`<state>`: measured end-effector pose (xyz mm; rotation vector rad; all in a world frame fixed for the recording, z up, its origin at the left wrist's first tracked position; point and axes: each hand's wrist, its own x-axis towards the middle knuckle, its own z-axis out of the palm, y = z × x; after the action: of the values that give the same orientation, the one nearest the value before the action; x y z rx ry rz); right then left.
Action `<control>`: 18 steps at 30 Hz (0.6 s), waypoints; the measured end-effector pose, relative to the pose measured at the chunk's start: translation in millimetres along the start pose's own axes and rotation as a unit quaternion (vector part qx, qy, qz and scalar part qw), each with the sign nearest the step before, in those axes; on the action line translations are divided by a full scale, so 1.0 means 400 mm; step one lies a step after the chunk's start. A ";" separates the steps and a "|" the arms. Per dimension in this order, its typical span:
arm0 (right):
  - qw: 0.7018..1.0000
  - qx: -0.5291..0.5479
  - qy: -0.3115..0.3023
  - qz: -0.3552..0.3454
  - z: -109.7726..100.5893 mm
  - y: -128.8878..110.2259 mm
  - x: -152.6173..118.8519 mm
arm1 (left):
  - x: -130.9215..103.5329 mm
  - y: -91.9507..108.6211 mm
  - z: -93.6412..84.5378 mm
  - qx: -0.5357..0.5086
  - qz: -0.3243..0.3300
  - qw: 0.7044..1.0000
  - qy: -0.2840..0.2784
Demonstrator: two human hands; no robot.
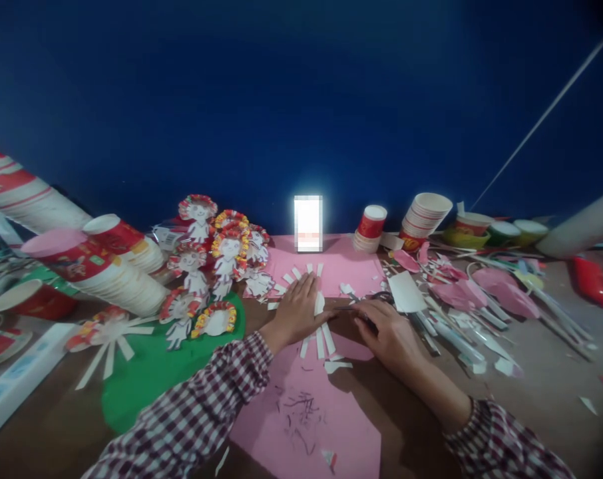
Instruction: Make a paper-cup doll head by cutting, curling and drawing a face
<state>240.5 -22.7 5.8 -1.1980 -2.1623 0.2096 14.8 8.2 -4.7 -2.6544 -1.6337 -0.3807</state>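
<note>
My left hand (297, 306) lies flat, fingers stretched out, over a white paper piece with narrow strips (325, 339) fanning out around it. The palm hides its centre. To the right, my right hand (389, 332) is closed around dark scissors (342, 308), whose tips point left toward my left thumb. Part of their handles is hidden by the fingers. Beneath the strips is a pink sheet (346, 406) bearing dark scribbles or bits; I cannot tell which. A small white scrap (338, 366) rests just below the strips.
Paper figures with red and yellow frilled rims (229, 249) stand at left by a green sheet (146, 392). Stacked paper cups (116, 279) lie left; another stack (424, 219) stands back right. Pink cutouts (461, 293) and strips litter the right. A bright blurred phone-like rectangle (308, 223) stands behind.
</note>
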 end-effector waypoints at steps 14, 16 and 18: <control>0.999 -0.018 0.027 -0.028 -0.003 -0.005 0.002 | 0.011 0.001 -0.028 -0.041 -0.032 0.995 -0.089; 0.999 -0.022 0.031 -0.034 -0.004 -0.006 0.001 | 0.013 -0.002 -0.034 -0.046 -0.031 0.994 -0.096; 0.998 -0.025 0.035 -0.037 -0.004 -0.006 0.001 | 0.016 -0.008 -0.040 -0.044 -0.026 0.993 -0.104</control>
<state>239.5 -24.0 8.2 -1.1325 -2.1571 0.0805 11.3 13.2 11.6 -2.8041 -1.7843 -0.1868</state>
